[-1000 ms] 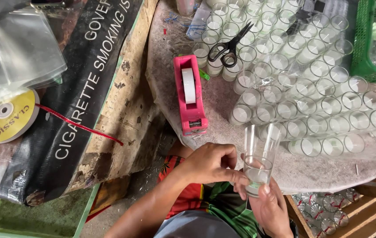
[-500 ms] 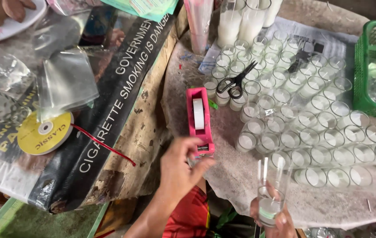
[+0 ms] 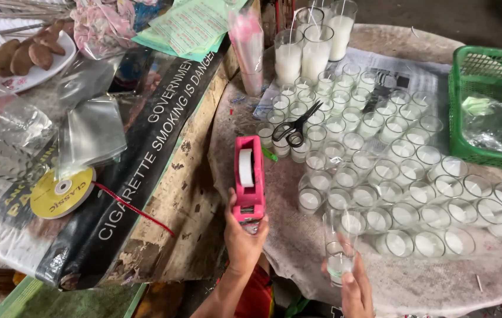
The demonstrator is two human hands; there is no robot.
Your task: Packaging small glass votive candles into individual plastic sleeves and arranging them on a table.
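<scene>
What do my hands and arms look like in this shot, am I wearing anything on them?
Both are bare. The left hand and its forearm show no glove, ring, watch or sleeve. The right hand is also ungloved, and only the hand and wrist are in frame. Red clothing shows below, between the arms.

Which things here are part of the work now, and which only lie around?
In use: left hand on pink plastic tape dispenser; right hand holding clear-wrapped glass candle.
Lying about: black scissors, green plastic basket, yellow ribbon spool, white plate.
</scene>
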